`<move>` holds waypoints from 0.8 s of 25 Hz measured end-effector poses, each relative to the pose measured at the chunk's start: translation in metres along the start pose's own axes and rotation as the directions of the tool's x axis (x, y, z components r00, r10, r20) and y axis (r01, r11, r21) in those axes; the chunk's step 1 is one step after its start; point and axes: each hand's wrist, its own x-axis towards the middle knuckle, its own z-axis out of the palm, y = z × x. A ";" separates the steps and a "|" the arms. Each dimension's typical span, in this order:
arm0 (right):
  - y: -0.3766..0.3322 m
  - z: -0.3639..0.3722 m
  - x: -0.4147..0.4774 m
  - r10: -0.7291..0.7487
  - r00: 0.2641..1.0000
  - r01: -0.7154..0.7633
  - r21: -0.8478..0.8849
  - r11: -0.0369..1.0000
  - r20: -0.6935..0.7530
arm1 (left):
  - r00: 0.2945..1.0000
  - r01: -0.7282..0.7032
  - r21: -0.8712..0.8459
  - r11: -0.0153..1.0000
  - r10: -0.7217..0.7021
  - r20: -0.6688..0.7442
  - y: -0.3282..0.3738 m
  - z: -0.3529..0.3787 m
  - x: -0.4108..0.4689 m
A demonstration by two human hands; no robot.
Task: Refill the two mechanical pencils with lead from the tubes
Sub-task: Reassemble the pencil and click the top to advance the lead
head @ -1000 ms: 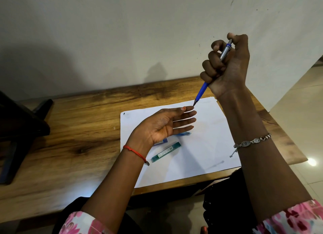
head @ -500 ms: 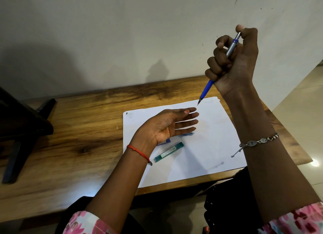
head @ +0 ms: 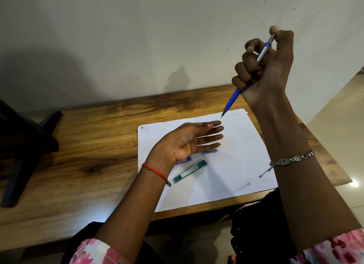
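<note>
While my right hand [head: 264, 70] is fisting the pencil [head: 232, 101] above the paper [head: 236, 165], my left hand [head: 183, 143] is waiting open, empty; lead may be dropping past it.

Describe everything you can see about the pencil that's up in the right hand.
The mechanical pencil has a blue lower barrel, a silvery upper part with a blue band, and a dark pointed tip. It is in the air, tilted, tip pointing down toward the white paper. The right hand grips it in a fist, thumb on its top end. Nothing else touches it.
</note>
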 end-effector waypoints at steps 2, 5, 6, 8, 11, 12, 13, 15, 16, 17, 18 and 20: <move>0.000 0.000 0.000 0.008 1.000 -0.008 0.030 1.000 -0.005 | 1.000 0.002 0.000 1.000 -0.002 0.005 0.000 0.000 0.000; -0.002 0.000 -0.001 0.008 1.000 -0.009 0.109 0.994 0.006 | 1.000 0.009 0.003 1.000 -0.009 0.004 0.000 0.001 0.001; -0.003 0.000 -0.001 0.009 1.000 -0.011 0.141 0.990 0.018 | 1.000 0.011 0.003 1.000 -0.011 0.006 0.000 0.001 0.000; -0.006 0.003 -0.002 0.006 0.999 -0.015 0.208 0.978 0.042 | 1.000 0.009 -0.003 1.000 -0.009 0.015 0.000 0.000 0.000; -0.010 0.010 -0.005 0.001 0.998 -0.017 0.226 0.974 0.070 | 1.000 0.001 -0.023 1.000 -0.001 0.020 0.000 -0.001 -0.001; -0.010 0.013 -0.007 0.004 0.997 -0.020 0.206 0.978 0.077 | 1.000 0.001 -0.025 1.000 0.000 0.018 0.000 -0.001 -0.001; -0.010 0.015 -0.008 0.008 0.996 -0.023 0.182 0.983 0.083 | 1.000 0.001 -0.024 1.000 -0.001 0.016 0.000 -0.001 -0.001; -0.009 0.018 -0.009 0.024 0.995 -0.037 0.141 0.989 0.097 | 1.000 0.003 -0.021 1.000 -0.003 0.009 0.000 0.000 -0.001; -0.008 0.019 -0.009 0.035 0.994 -0.049 0.128 0.991 0.105 | 1.000 0.003 -0.021 1.000 -0.003 0.005 0.000 0.000 -0.001; -0.007 0.019 -0.009 0.046 0.993 -0.059 0.119 0.991 0.111 | 1.000 0.005 -0.023 1.000 -0.005 0.001 0.001 0.000 -0.001; -0.006 0.020 -0.008 0.053 0.992 -0.066 0.113 0.991 0.115 | 1.000 0.007 -0.025 1.000 -0.007 -0.003 0.001 0.000 -0.002; -0.005 0.020 -0.008 0.063 0.990 -0.077 0.108 0.991 0.122 | 1.000 0.010 -0.030 1.000 -0.011 -0.009 0.001 0.000 -0.002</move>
